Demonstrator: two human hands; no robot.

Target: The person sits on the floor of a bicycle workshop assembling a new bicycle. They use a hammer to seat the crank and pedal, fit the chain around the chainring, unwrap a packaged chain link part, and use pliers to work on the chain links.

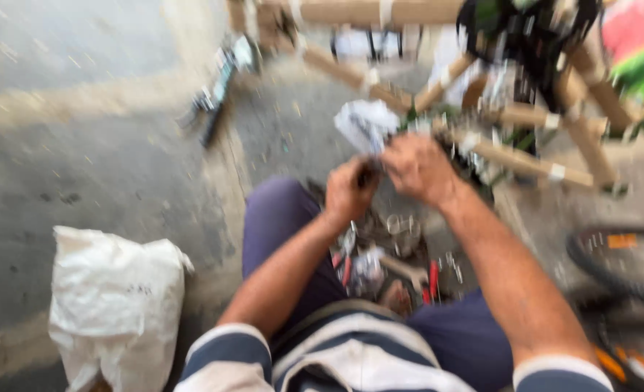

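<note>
— What's in front of them?
— A wrapped bike frame, a white sack on the floor at left.
— And the hands?
— Both meet at the frame: left hand closed on something dark, right hand curled beside crumpled paper. Too blurred for more.

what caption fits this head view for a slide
Both hands, left hand and right hand, work a crumpled white wrapping beside a cardboard-wrapped bicycle frame.

Crumpled white wrapping bunched against the cardboard-wrapped bicycle frame.
</note>
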